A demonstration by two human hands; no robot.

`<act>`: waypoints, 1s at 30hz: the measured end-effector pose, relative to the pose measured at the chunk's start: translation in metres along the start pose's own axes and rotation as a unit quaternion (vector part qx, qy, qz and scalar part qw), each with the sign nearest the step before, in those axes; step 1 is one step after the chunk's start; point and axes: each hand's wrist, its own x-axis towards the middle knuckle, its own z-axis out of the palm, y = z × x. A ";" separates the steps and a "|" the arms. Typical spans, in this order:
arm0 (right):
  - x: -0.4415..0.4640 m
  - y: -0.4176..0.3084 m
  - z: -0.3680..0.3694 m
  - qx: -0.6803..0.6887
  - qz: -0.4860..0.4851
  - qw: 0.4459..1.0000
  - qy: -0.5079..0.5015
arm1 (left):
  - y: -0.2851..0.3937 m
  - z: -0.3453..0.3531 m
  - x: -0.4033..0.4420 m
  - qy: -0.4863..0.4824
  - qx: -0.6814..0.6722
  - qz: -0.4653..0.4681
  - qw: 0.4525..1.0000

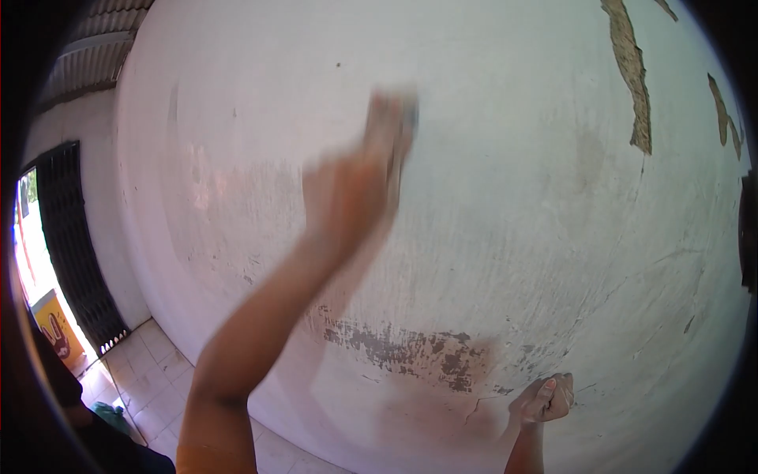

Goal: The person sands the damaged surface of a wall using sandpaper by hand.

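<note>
My left hand [351, 189] is raised against the white wall [489, 229], smeared by motion. Its fingers look closed around a thin, flat, grey-blue tool [410, 114], whose exact kind the blur hides. My right hand [550, 398] is closed in a fist low on the right, close to the wall. Whether anything is inside that fist cannot be seen. Between and below the hands, a patch of flaked paint [403, 347] shows grey and brown beneath the white.
Long strips of exposed brown material [629, 75] mark the wall's upper right. At left, a dark folding gate [75, 237] stands beside a bright doorway. Pale floor tiles [154, 371] run along the wall's foot, with a green bag-like item [112, 415] on them.
</note>
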 end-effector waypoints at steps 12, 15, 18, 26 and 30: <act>-0.004 -0.009 0.001 -0.071 0.056 0.996 -0.008 | -0.014 -0.003 0.014 -0.015 0.020 -0.040 0.999; -0.008 -0.007 0.007 -0.049 0.069 0.996 0.036 | -0.023 -0.008 0.080 -0.025 0.006 -0.089 0.996; -0.013 -0.005 0.006 -0.023 0.073 0.996 0.046 | -0.021 0.009 0.009 0.054 -0.026 -0.035 0.998; -0.010 -0.003 0.010 -0.038 0.061 0.996 0.046 | -0.026 -0.006 0.094 -0.020 0.021 -0.066 0.997; -0.013 -0.003 0.007 -0.005 0.060 0.997 0.050 | 0.000 0.003 -0.010 -0.032 0.008 -0.018 0.999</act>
